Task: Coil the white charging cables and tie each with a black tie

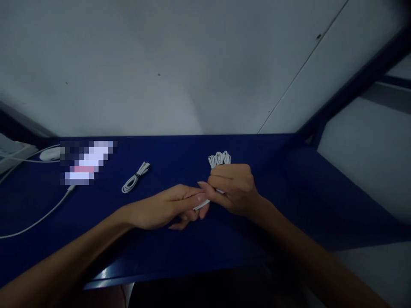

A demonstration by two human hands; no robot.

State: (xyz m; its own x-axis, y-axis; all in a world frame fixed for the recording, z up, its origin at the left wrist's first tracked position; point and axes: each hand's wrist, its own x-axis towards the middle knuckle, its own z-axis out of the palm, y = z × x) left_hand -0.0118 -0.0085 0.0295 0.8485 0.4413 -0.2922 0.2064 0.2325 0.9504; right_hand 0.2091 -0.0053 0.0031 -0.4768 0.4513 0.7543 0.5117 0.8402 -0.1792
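Note:
My left hand (170,207) pinches a white cable (201,205), its thumb pressed on top and the fingers curled beneath. Right against it, my right hand (236,186) is closed, palm down, with a bit of white showing under its fingers. Folded loops of white cable (219,158) stick out beyond the right knuckles. Whether these loops are in that hand or lie on the table behind it, I cannot tell. To the left, a coiled white cable (130,183) with a dark tie around its middle lies on the blue table (170,158).
A blurred-out phone-like object (88,164) with a lit screen lies at the left, a white cord (48,221) running from it. Beside it are a small white object (49,153) and more cords. A pale wall panel (180,77) rises behind the table, with blue framing at the right.

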